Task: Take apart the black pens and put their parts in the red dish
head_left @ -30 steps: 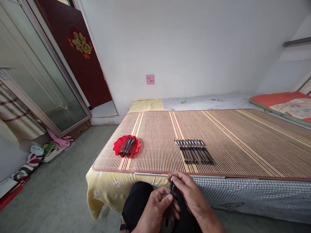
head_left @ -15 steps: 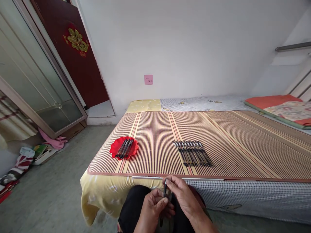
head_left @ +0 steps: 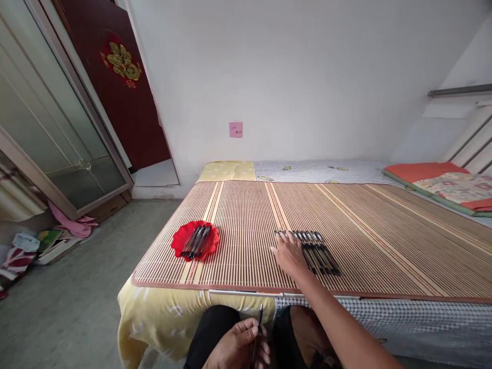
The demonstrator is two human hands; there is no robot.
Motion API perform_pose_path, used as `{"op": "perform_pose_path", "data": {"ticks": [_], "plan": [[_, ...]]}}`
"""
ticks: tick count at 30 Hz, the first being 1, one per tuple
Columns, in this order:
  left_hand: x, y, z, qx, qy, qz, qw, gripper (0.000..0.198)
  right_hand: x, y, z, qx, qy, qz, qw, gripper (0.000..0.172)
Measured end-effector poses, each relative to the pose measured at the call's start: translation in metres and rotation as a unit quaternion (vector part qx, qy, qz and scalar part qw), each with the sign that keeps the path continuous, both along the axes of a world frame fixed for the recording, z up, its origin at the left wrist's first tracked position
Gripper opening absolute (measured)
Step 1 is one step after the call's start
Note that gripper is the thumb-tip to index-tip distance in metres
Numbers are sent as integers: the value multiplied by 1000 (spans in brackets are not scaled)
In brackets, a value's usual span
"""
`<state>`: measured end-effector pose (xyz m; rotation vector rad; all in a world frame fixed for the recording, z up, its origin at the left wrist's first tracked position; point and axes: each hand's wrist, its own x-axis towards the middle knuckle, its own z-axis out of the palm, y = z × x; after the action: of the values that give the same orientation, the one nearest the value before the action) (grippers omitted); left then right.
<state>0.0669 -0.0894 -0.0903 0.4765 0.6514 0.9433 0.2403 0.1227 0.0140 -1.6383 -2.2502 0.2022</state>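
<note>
My left hand (head_left: 244, 344) is closed on a black pen (head_left: 260, 313) held upright over my lap, its tip pointing up. Out over the bamboo mat (head_left: 246, 215), my right hand (head_left: 289, 252) reaches down onto the left end of a row of black pens (head_left: 322, 253), fingers spread over their upper ends. Whether it grips one is hidden under the palm. To the left, several black pens (head_left: 198, 241) lie together in a red scalloped plate (head_left: 177, 246).
The mat covers a bed with a yellow cloth (head_left: 169, 312) hanging over its front left edge. A folded orange and floral quilt (head_left: 442, 179) lies at the far right. A pink note (head_left: 236, 129) is stuck on the wall.
My right hand has left the pen over my lap and moved forward onto the row of pens. My left hand still holds its pen and sits slightly lower.
</note>
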Motion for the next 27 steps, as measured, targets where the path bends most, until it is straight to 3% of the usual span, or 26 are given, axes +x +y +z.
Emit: {"op": "perform_pose_path", "data": {"ticks": [7,13,19,24,27], "plan": [[1,5,-4,7,-28,9,1000,37,-19,30,-3,-28,-30,15,999,28],[3,7,-9,6,-26,17,999,37,-1,38,5,-11,11,-24,1000,49],[4,5,-6,27,-25,27,999,39,-20,41,3,-29,-4,-28,999,32],[2,3,2,30,-27,50,998,38,-53,28,-3,-69,8,0,998,18],[1,4,7,16,-22,51,998,38,-59,0,-7,-83,57,40,994,24]]}}
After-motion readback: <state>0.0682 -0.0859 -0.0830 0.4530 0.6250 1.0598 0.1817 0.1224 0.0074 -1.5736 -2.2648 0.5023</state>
